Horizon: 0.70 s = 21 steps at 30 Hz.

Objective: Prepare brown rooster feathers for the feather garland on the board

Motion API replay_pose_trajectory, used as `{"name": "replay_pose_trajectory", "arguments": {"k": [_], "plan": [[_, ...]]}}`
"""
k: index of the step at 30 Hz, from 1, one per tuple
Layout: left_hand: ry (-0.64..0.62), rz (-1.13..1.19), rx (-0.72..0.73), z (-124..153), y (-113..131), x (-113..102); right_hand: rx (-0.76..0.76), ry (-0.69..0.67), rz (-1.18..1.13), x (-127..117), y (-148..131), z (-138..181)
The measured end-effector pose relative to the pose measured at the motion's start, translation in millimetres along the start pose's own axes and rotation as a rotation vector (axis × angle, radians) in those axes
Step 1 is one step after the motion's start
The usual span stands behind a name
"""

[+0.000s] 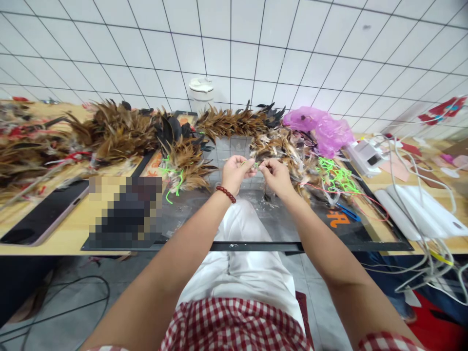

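My left hand (pixel 237 171), with a red bead bracelet at the wrist, and my right hand (pixel 276 175) meet over a dark cutting mat (pixel 256 229). Both are closed in a pinch on a small feather bundle (pixel 256 164) with a bit of green string between the fingertips. Brown and black feathers (pixel 186 163) lie heaped just left of my left hand. More loose feathers (pixel 288 148) pile up to the right of my right hand. Bright green strings (pixel 340 178) lie further right on the mat.
Long rows of brown feathers (pixel 109 129) cover the wooden table's back. A phone (pixel 44 214) lies at left, a pink plastic bag (pixel 321 129) and a white jar (pixel 201 92) at the back, white cables and a device (pixel 413 204) at right. A white tiled wall stands behind.
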<state>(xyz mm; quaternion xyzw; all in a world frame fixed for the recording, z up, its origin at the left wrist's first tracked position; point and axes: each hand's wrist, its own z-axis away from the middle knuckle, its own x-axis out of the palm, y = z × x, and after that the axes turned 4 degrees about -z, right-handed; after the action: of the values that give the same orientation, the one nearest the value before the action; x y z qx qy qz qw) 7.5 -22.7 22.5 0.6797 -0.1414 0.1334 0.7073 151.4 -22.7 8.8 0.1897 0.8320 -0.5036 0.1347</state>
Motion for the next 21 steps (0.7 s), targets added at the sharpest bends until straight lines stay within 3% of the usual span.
{"name": "replay_pose_trajectory", "arguments": {"k": [9,16,21], "plan": [[0.017,-0.012,-0.050,-2.6,-2.7,-3.4,-0.080,-0.026,0.158,-1.0,-1.0,1.3],[0.038,-0.114,0.106,-9.1,-11.7,-4.1,0.235,-0.075,-0.194,1.7,6.6,-2.1],[0.013,-0.147,0.124,-8.0,-11.4,-3.5,0.219,-0.099,-0.398,2.2,2.9,-3.5]]}}
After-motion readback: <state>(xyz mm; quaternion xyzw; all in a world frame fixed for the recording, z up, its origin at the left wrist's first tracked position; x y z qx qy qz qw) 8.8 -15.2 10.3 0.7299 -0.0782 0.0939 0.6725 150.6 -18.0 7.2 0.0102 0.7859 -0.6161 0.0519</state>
